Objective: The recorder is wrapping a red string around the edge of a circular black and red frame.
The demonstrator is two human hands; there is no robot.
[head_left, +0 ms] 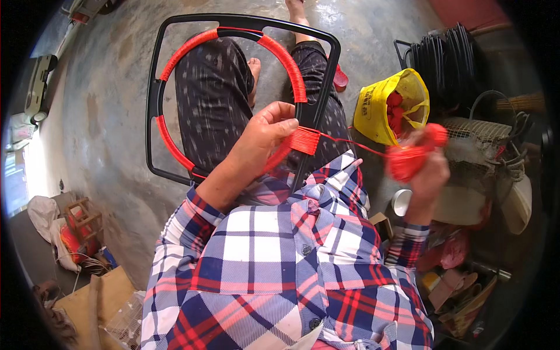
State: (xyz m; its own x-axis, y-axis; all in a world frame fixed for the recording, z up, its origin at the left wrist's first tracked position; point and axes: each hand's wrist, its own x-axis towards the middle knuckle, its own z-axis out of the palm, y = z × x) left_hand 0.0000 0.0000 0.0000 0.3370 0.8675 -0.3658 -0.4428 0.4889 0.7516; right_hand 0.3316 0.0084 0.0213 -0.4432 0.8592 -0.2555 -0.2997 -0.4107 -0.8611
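Across my lap lies a black frame (248,18) with rounded corners and a ring inside it. Red cord wrapping (284,55) covers several stretches of the ring, with black parts bare between them. My left hand (263,129) pinches the frame's right side, its thumb against a block of tightly wound red cord (305,141). From that block a strand runs right to a bundle of red cord (408,160). Out to the right, my right hand (430,169) grips this bundle and is blurred by motion.
A yellow bag (376,105) holding red material stands right of my knees. Behind it are stacked black frames (446,61). Assorted baskets and containers crowd the right side. At lower left are a cardboard piece (114,291) and a red-and-wood item (79,233). A toy-like vehicle (39,87) stands far left.
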